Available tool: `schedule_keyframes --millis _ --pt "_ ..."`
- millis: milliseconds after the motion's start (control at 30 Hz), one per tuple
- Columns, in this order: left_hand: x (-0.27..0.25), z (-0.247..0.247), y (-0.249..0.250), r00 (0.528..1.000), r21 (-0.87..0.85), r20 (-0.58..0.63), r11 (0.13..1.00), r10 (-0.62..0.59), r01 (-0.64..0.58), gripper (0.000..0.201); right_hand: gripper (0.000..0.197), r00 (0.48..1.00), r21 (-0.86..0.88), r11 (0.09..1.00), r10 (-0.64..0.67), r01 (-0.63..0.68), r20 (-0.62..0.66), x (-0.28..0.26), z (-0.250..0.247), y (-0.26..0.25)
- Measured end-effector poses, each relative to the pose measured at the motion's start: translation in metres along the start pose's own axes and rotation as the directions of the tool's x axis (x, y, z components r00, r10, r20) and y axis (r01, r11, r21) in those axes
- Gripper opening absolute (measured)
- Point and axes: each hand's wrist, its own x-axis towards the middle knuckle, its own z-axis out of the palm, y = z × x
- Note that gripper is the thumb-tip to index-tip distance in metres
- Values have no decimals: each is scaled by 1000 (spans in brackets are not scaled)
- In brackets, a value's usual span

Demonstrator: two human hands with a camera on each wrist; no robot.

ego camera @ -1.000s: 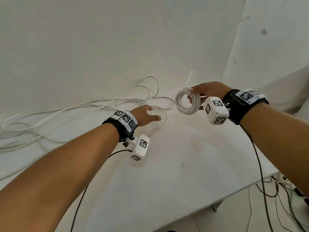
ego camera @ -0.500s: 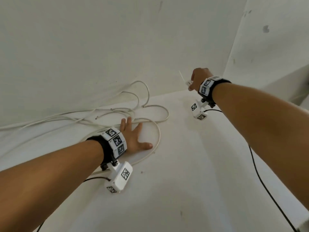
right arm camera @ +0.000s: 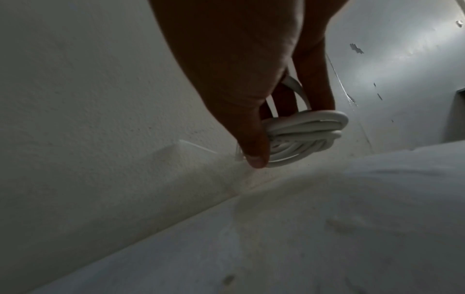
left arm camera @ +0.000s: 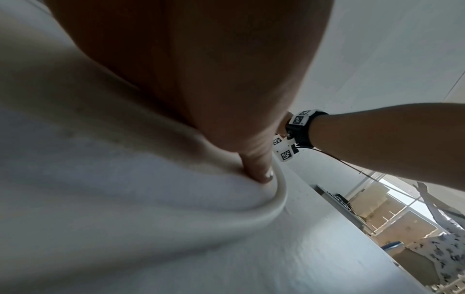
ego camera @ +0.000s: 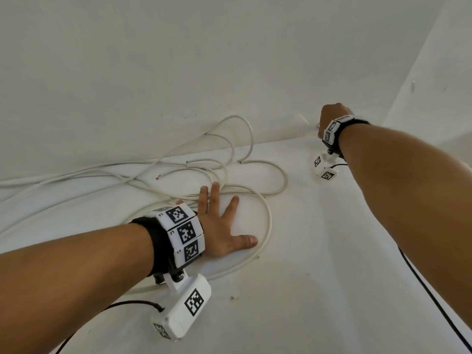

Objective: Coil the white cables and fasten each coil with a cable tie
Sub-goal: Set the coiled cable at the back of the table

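Observation:
My right hand [ego camera: 329,118] reaches to the far right corner of the white table [ego camera: 293,290], close to the wall. In the right wrist view its fingers [right arm camera: 254,139] grip a tied coil of white cable [right arm camera: 304,137] just above the tabletop, and the tail of the cable tie [right arm camera: 198,147] sticks out to the left. My left hand [ego camera: 222,226] lies flat with fingers spread inside a big loop of loose white cable [ego camera: 268,221]. In the left wrist view the thumb [left arm camera: 259,169] touches that loose white cable [left arm camera: 274,210].
More loose white cables [ego camera: 102,177] trail in a tangle along the back left of the table, with cut ends near the wall. A white wall [ego camera: 178,72] stands right behind the table. A black wire [ego camera: 434,297] hangs from my right wrist.
My right hand carried the tied coil from mid-table away to the far right corner and lowered it. My left hand dropped flat onto the table inside the cable loop.

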Motion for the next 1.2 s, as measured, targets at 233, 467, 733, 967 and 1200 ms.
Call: schedule_keyframes --millis 233,467,733,967,1200 --pt "1 -2 -1 999 -2 50 1000 9 -8 103 39 993 108 993 28 -41 115 25 20 10" --pt "0 -3 0 999 -18 41 1000 14 -13 103 21 958 -140 989 -8 50 285 22 21 15" --pt "0 0 -1 1000 -41 8 999 9 -9 103 31 954 -17 998 -50 57 295 21 27 21" --pt "-1 -5 -4 999 -84 -14 996 29 -30 100 42 978 112 994 -27 3 209 -59 -18 4" --pt "-29 -21 -14 955 -276 -297 956 12 -98 63 44 994 225 974 -60 38 90 -157 -56 -31"
